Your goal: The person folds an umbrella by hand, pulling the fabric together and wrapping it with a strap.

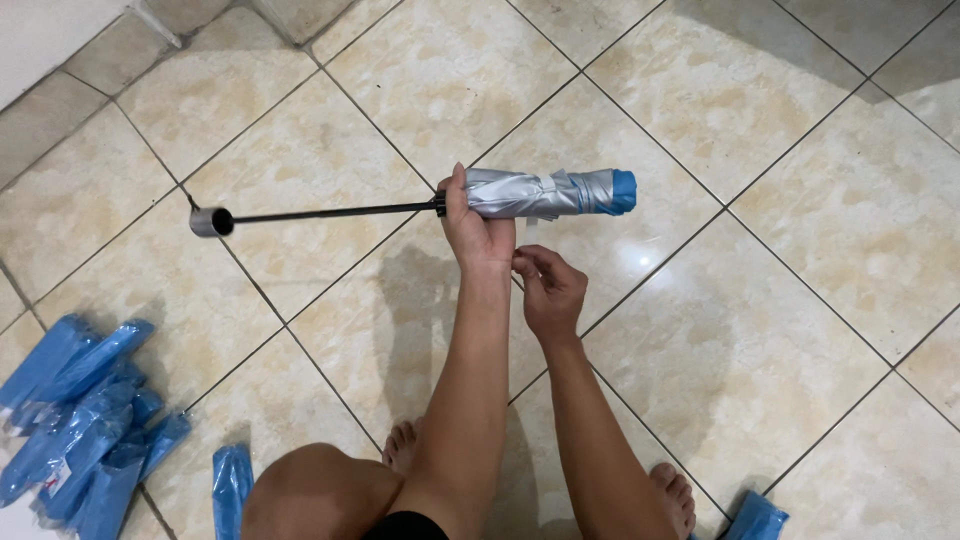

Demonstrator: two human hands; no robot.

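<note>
Gripping a folded umbrella [545,193] at the centre of the frame, the left hand [476,228] has its fingers wrapped tight around the canopy's inner end, where the fabric meets the shaft. The umbrella is held level above the floor, lying left to right. Its canopy is silver-grey, gathered and wound close, with a blue band at the right-hand tip. A thin black shaft [330,211] runs out to the left and ends in a short grey cylindrical handle [210,222] at left of centre.

The right hand [548,288] sits just below the left, touching the left wrist area. Its thumb and fingers are drawn together as if pinching something small; what lies between them cannot be made out.

Both forearms rise from the lower middle of the frame. A bent knee [320,492] shows at the bottom edge, with bare feet [676,496] on the floor beside it.

The floor [780,330] is of large cream marbled tiles with dark joints. A heap of blue sleeves [85,420] lies at lower left, one more blue piece [232,482] just beside the knee, and another [757,518] at the lower right edge.
</note>
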